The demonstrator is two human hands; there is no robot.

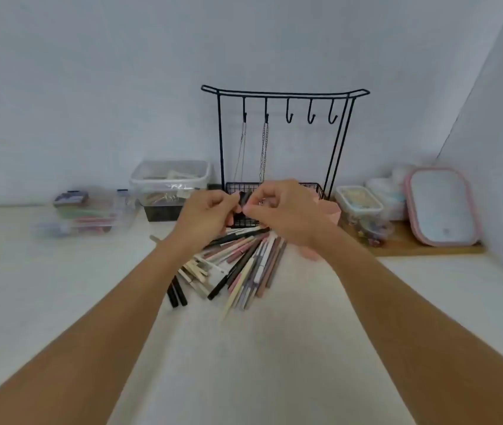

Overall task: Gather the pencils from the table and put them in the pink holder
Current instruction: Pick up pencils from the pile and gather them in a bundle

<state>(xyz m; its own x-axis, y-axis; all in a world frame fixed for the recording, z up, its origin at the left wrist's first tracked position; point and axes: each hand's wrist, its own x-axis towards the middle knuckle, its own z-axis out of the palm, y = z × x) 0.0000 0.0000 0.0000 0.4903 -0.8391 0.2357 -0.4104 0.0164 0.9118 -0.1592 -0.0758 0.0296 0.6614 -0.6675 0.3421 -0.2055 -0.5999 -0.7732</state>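
My left hand (205, 211) and my right hand (287, 207) are raised together above the table, fingers curled, both pinching one short dark pencil (245, 199) that stands roughly upright between my fingertips; the picture is too soft to say which hand carries most of it. Under my wrists lies the pile of pencils (244, 265), fanned out on the white table (274, 363) in black, pink, cream and brown, a few overlapping, two black ones off at the left edge of the heap. The pink holder (331, 211) peeks out just behind my right hand, mostly hidden by it, beside the wire basket of the black hook stand (284, 93), from which two chains hang. Clear storage boxes (170, 179) sit further left, and a pink-rimmed lidded container (442, 207) leans at the far right on a wooden board. I judge that I am early in the gathering, since nearly everything is on the table. Next I should pass this pencil fully to the right hand, swing it over the holder's mouth and drop it in end first.
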